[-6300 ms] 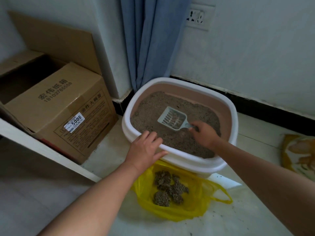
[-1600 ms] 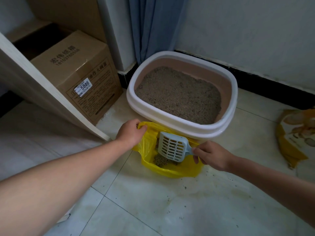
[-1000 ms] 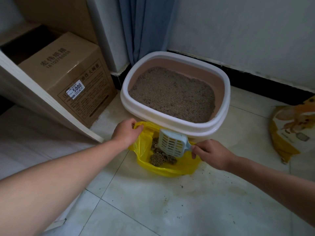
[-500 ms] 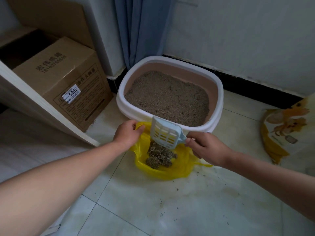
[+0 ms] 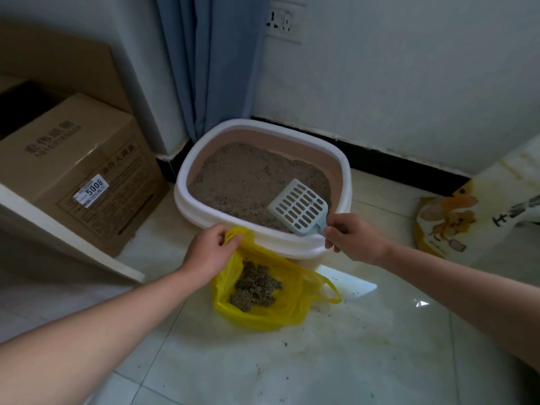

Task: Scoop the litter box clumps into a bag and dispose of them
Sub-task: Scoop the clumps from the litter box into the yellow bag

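1. Gripping the rim of the yellow bag (image 5: pixel 280 311), the left hand (image 5: pixel 209 252) holds it open; the clumps (image 5: pixel 254 286) lie inside, just below that hand.
2. The right hand (image 5: pixel 353 238) pinches the scoop (image 5: pixel 298 210), now empty and back over the litter box (image 5: pixel 187 182), no longer over the bag: likely another pass.

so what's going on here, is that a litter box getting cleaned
Yes. A person is scooping a litter box. Their right hand holds a pale slotted scoop by its handle, over the litter at the near right corner, and no clumps show on it. Their left hand grips the edge of a yellow bag on the floor in front of the box, holding it open. A pile of clumps already lies in the bag.
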A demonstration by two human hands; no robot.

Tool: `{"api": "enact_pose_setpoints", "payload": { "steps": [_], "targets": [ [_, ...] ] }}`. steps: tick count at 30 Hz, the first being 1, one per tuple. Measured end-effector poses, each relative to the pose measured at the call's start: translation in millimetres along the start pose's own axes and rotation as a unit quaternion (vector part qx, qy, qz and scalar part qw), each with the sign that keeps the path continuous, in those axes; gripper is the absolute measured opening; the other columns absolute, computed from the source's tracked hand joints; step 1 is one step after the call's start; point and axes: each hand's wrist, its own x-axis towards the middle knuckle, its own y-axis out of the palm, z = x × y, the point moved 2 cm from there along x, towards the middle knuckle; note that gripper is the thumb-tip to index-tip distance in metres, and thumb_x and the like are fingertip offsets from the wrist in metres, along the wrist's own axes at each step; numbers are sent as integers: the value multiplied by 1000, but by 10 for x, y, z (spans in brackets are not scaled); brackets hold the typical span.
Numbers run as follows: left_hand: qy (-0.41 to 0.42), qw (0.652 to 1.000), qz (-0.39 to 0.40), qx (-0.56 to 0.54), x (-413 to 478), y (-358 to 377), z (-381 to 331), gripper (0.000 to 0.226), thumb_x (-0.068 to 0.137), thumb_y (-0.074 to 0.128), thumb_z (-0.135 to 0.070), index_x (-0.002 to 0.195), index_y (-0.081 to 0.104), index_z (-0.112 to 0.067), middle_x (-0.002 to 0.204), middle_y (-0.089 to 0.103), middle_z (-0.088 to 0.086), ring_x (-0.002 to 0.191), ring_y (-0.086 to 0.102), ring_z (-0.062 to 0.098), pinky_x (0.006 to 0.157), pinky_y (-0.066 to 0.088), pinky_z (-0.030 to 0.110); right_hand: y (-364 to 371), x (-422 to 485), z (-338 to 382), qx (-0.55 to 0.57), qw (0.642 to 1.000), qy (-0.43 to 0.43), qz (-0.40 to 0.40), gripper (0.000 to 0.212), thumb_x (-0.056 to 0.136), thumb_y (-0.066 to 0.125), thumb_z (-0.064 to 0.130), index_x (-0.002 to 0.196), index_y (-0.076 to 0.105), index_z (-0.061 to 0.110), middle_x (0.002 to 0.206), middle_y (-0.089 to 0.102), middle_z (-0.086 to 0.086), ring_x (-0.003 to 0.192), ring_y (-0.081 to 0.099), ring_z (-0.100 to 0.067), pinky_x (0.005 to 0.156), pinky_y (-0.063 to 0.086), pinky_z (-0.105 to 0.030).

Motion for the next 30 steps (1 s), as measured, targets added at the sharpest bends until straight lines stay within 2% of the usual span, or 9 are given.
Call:
{"api": "enact_pose_setpoints", "payload": {
  "steps": [3,6,9,13,17,21,25,27,30],
  "targets": [
    [12,1000,-1,-1,-13,54,82,36,94,65,-32,64,47,-25,48,46,-13,46,42,4,49,29,27,-43,8,-110,-13,999,28,-33,24,102,45,16,86,62,9,74,67,3,65,61,-12,63,48,-28],
    [-2,1000,2,-6,-7,112,224,32,93,66,-35,69,54,-18,52,46,-7,48,42,6,53,33,32,-113,8,-217,-67,994,37,-72,15,99,51,27,92,60,19,76,65,2,70,59,-18,59,42,-28],
    [2,1000,7,-4,26,161,229,32,93,66,-34,69,55,-17,54,46,-6,51,44,10,54,33,33,-189,29,-330,-59,992,66,-94,20,91,64,33,105,52,25,85,67,1,74,63,-17,61,45,-29],
    [17,1000,14,-9,76,210,147,32,95,65,-33,70,55,-16,55,46,-6,52,43,11,53,30,33,-298,-18,-470,-17,982,103,-159,15,94,59,31,102,54,19,83,69,-3,71,63,-22,61,51,-36],
    [33,999,25,-18,88,280,149,22,94,65,-36,82,65,-17,69,66,4,68,63,25,62,49,42,-387,-116,-634,34,966,147,-212,16,97,56,28,105,56,15,88,69,-1,69,60,-13,53,41,-26],
    [49,998,28,0,85,358,178,26,93,67,-35,75,61,-17,63,61,4,63,59,26,57,40,35,-369,-155,-820,88,941,181,-271,17,96,58,32,103,56,16,91,63,-3,78,60,-18,66,50,-35],
    [76,994,63,39,60,423,217,32,92,67,-38,70,52,-19,55,50,-5,55,50,19,54,32,32,-191,-27,-1071,136,908,257,-303,11,97,53,31,101,55,20,91,62,-4,77,59,-20,69,54,-38],
    [90,991,76,56,45,439,217,35,92,66,-39,68,49,-20,53,45,-7,52,43,14,53,29,31,-62,77,-1178,167,888,289,-316,16,99,49,28,106,56,15,92,61,-7,74,55,-19,60,46,-33],
    [106,989,78,71,40,457,232,36,92,65,-41,69,46,-22,53,42,-6,52,41,14,53,28,32,141,190,-1340,247,847,323,-343,23,96,51,21,113,57,5,100,61,-13,85,56,-25,70,44,-33]
  ]
}}
